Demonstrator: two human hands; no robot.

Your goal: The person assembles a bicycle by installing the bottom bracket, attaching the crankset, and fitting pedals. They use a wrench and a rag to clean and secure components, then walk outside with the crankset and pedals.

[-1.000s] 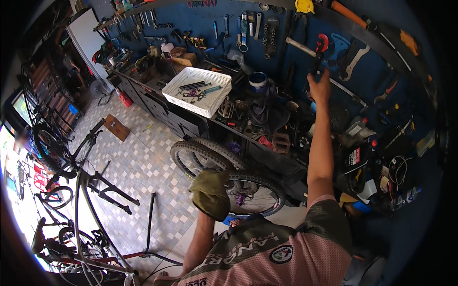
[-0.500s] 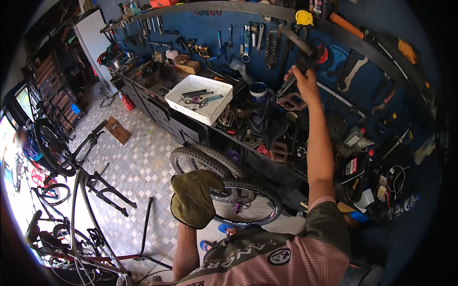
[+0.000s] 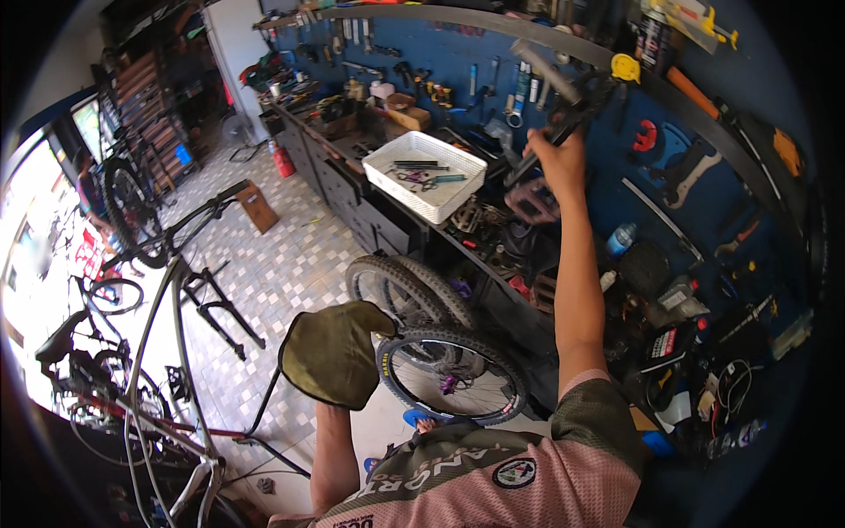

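My right arm reaches up toward the tool wall, and my right hand (image 3: pixel 560 158) is closed round a dark tool (image 3: pixel 572 119). That tool shows a long black bar slanting down to the left and a grey cylindrical piece at its upper end; its exact kind is unclear. An olive-green cloth mitt (image 3: pixel 330 356) covers my left hand, so the fingers are hidden. The mitt is held out over the floor, left of a bicycle wheel (image 3: pixel 449 377). Beyond, on the bench, a white plastic basket (image 3: pixel 424 201) holds black rods, purple small parts and a teal-handled tool.
A dark workbench (image 3: pixel 374 233) runs along the blue tool wall. Wheels lean against its front. On the left a bicycle frame (image 3: pixel 150 343) and a fork (image 3: pixel 220 312) stand over the tiled floor, near a brown board (image 3: pixel 256 208). A person (image 3: pixel 88 189) is at the far left.
The view has turned left, so bench and wall sit further right in the picture. The dark tool stays in my right hand, tilted slightly differently. The mitt has shifted left and shows broader.
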